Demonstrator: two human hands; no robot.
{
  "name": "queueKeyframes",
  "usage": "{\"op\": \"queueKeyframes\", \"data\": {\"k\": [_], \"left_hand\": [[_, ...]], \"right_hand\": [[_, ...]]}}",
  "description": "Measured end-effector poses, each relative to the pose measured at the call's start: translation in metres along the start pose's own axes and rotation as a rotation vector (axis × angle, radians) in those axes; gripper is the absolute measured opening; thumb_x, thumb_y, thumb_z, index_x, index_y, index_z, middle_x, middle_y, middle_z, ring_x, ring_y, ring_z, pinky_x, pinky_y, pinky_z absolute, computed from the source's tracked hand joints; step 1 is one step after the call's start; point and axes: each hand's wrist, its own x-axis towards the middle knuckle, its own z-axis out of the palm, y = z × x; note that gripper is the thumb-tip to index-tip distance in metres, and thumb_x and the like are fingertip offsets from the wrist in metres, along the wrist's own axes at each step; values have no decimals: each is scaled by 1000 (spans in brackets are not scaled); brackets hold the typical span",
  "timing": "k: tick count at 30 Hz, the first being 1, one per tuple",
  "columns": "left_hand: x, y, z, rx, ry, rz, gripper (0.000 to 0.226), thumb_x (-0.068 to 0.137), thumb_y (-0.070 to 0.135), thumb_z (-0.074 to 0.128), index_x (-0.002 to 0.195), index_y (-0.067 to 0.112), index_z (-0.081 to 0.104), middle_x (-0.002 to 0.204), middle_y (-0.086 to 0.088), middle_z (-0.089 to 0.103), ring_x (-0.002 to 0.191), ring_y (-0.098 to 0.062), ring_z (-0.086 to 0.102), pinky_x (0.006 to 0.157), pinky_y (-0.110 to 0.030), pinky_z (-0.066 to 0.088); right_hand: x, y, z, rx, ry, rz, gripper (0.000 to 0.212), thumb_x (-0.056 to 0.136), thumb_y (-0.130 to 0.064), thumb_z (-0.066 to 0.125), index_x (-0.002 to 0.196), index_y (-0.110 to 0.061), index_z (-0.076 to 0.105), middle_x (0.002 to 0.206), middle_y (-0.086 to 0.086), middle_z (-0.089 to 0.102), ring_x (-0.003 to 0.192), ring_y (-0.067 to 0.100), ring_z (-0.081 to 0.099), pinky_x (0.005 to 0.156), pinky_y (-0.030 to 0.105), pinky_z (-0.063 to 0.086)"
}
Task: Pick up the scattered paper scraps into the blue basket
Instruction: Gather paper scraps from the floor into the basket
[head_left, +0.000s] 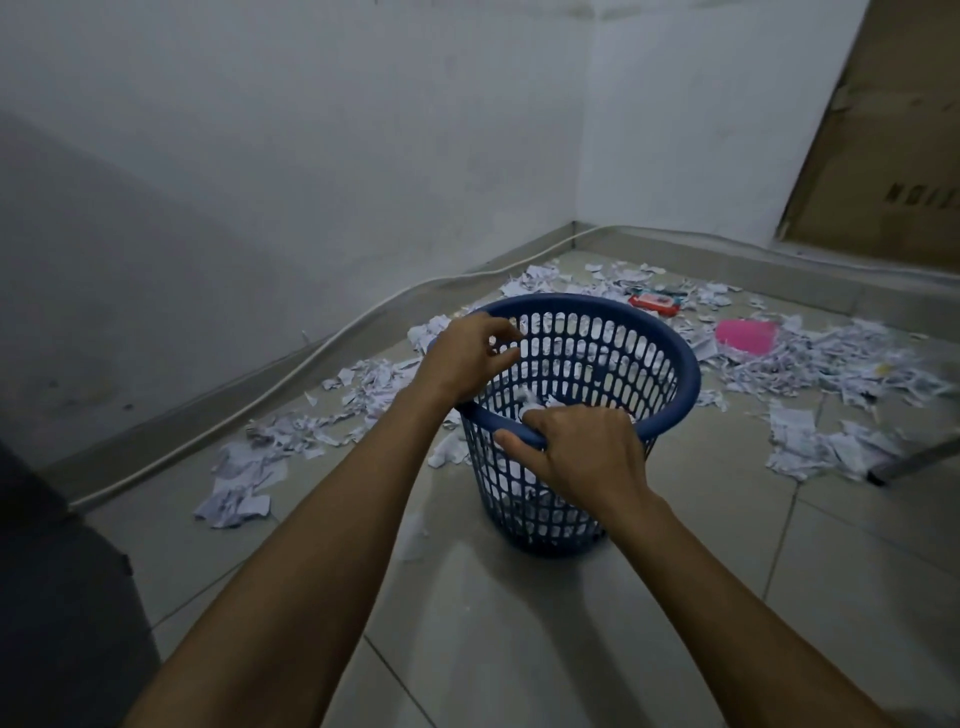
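The blue basket (670, 358), a perforated plastic one, stands upright on the tiled floor in the middle of the view, with some white scraps inside. My left hand (462, 361) lies over its left rim, fingers curled inward over the edge. On the near rim, my right hand (582, 452) grips with the thumb outside and the fingers inside, next to a crumpled white scrap (535, 408). Torn paper scraps lie scattered left of the basket (270, 441), behind it (582, 280) and to its right (831, 364).
A pink sheet (745, 335) and a red packet (654, 303) lie among the scraps behind the basket. White walls meet in a corner beyond, with a cable (322, 345) along the left skirting. A brown board (883, 130) leans at the right. A metal leg (914, 460) enters from the right.
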Motion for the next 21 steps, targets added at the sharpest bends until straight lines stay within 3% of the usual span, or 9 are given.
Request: {"op": "queueKeyframes", "data": {"k": [3, 7, 11, 16, 21], "left_hand": [[-13, -10, -2, -57, 74, -23, 17, 93, 28, 64, 108, 23, 72, 101, 6, 65, 77, -3, 54, 68, -22, 44], [-32, -35, -7, -112, 251, -74, 12, 91, 29, 65, 100, 27, 71, 99, 7, 68, 89, -9, 59, 82, -36, 52], [-72, -77, -4, -109, 373, -205, 11, 91, 30, 64, 100, 26, 70, 99, 8, 64, 88, -9, 58, 80, -40, 52], [-138, -135, 19, -102, 255, -474, 13, 90, 32, 66, 102, 28, 69, 101, 6, 64, 91, -12, 61, 86, -41, 52], [-196, -178, 65, -15, 5, -782, 31, 91, 36, 65, 120, 26, 63, 121, 0, 62, 111, -20, 59, 97, -39, 45]], "right_hand": [[0, -4, 1, -6, 31, 7, 57, 94, -72, 31, 63, -29, 50, 52, -8, 48, 45, 7, 44, 50, 24, 36], [3, -16, -1, -2, 44, 42, 57, 94, -72, 30, 65, -28, 52, 53, -9, 48, 48, 10, 47, 51, 24, 39], [9, -33, -1, -27, 33, 77, 53, 96, -69, 33, 67, -28, 49, 52, -8, 50, 47, 13, 46, 51, 25, 33], [18, -52, 5, -84, 22, 139, 53, 96, -67, 35, 67, -26, 51, 48, -9, 35, 44, 13, 39, 51, 25, 32], [19, -57, 10, -72, 47, 150, 56, 96, -65, 40, 64, -22, 56, 46, -8, 40, 41, 14, 40, 49, 23, 30]]}}
